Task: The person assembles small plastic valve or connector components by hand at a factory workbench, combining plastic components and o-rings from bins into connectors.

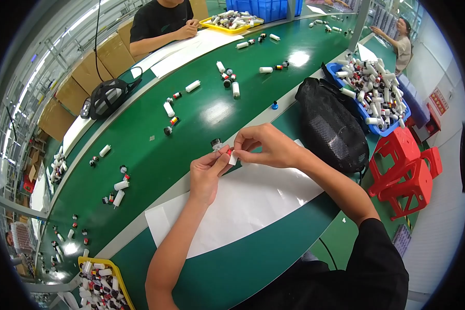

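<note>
Over the near edge of the green belt, my two hands meet at a small part. My left hand [205, 178] is closed, thumb and fingers pinching a small red-and-white piece [233, 158]. My right hand [269, 148] comes in from the right, its thumb and index finger pinched at that piece's white end. Just beyond the left fingertips is a clear-and-black cap-like part [216, 144]; whether it is joined to the piece is hidden by the fingers. Beneath both hands lies a glossy white sheet [243, 206].
Small white cylinders with black, red or yellow ends dot the green belt [139, 155]. A blue crate [404, 120] and a yellow tray [120, 281] hold heaps of them. Right of my hands sits a black mesh bag [331, 126], near red stools [405, 170]. A person [163, 23] sits across.
</note>
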The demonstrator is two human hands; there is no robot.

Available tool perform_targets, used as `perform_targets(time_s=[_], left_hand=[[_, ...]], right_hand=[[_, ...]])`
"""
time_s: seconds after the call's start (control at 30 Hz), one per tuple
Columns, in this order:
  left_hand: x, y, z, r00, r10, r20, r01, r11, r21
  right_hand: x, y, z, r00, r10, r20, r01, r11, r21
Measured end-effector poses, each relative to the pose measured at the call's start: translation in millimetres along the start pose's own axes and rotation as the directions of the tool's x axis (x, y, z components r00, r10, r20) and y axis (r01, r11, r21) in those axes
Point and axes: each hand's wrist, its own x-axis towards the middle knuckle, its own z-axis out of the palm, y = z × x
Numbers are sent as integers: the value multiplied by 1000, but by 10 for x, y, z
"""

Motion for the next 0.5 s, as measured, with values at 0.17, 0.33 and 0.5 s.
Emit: perform_targets(time_s=[0.17, 0.33, 0.5], left_hand=[[-25, 6, 67, 999, 28, 44, -31, 997, 70], [-78, 15, 100, 988, 145, 50, -150, 980, 131], [-103, 90, 123, 981, 175, 80, -192, 914, 357]], right_hand=[[-47, 48, 16, 995, 87, -41, -87, 996, 13], [-126, 65, 59, 960, 267, 83, -278, 885, 374], [-159, 48, 22, 806, 367, 465, -591, 531, 606]])
